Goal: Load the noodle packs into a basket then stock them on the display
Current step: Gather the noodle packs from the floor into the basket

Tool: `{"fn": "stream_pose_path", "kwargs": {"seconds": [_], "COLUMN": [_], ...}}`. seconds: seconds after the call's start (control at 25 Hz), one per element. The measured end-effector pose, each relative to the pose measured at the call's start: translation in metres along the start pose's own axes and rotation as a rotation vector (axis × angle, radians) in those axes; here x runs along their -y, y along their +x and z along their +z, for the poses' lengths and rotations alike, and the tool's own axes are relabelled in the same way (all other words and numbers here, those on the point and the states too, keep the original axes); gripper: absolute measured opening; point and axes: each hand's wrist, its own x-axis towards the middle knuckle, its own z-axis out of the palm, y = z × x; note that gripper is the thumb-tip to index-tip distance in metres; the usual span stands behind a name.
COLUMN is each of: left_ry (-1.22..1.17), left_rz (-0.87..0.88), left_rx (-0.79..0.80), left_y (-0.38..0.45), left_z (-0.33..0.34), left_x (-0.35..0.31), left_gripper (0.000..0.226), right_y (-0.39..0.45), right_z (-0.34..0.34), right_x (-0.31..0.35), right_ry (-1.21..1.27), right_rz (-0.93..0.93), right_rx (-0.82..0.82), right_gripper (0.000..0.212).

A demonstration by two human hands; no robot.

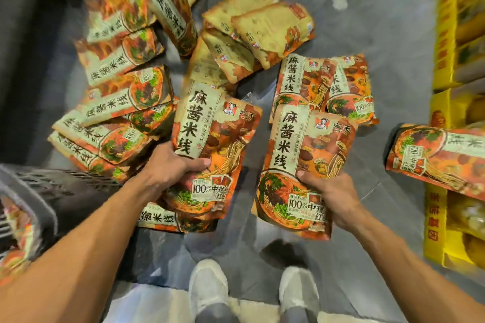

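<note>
the grey floor (388, 65) is bare on the far right and in a strip between the packs and the shoes (210, 286) near the bottom. a yellow box (443, 34) lines the right edge, with yellow bags inside it. one pack (443, 157) lies on its near rim.

many noodle packs (123, 102) lie in a loose ring on the floor, piled on the left, some face down at the far side.

the left hand (170, 168) grips a pack (212, 144) by its lower left side, thumb on the front. the right hand (328, 194) grips another pack (301, 165) by its lower right side, thumb on the front.

a dark basket (52, 186) sits at the near left. a few packs show inside it, but blur hides how many.
</note>
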Motion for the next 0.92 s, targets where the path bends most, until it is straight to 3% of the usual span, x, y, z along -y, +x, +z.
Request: {"fn": "stream_pose_path", "kwargs": {"seconds": [0.16,0.32,0.48,0.72,0.92], "left_ry": [-0.225,-0.4,-0.566,-0.81,-1.019], "left_rz": [0.002,0.068,0.11,0.004,-0.092], "left_rx": [-0.076,-0.189,-0.343,-0.531,-0.707], "left_y": [-0.066,-0.139,-0.216,-0.33,-0.394], "left_z": [-0.028,-0.058,-0.099,-0.161,-0.205], "left_x": [-0.034,-0.065,-0.066,-0.002,0.089], "left_gripper": [0.043,0.026,0.027,0.039,0.031], "right_y": [-0.047,-0.092,-0.147,-0.25,-0.319], "right_z": [-0.004,0.011,0.047,0.141,0.25], "right_x": [0.082,0.148,0.199,0.232,0.209], "right_ry": [0.014,-0.036,-0.147,-0.346,-0.543], "right_rz": [-0.118,-0.201,-0.254,-0.305,-0.343], "right_rx": [0.096,0.207,0.334,0.543,0.725], "right_gripper": [0.029,0.042,0.042,0.023,0.029]}}
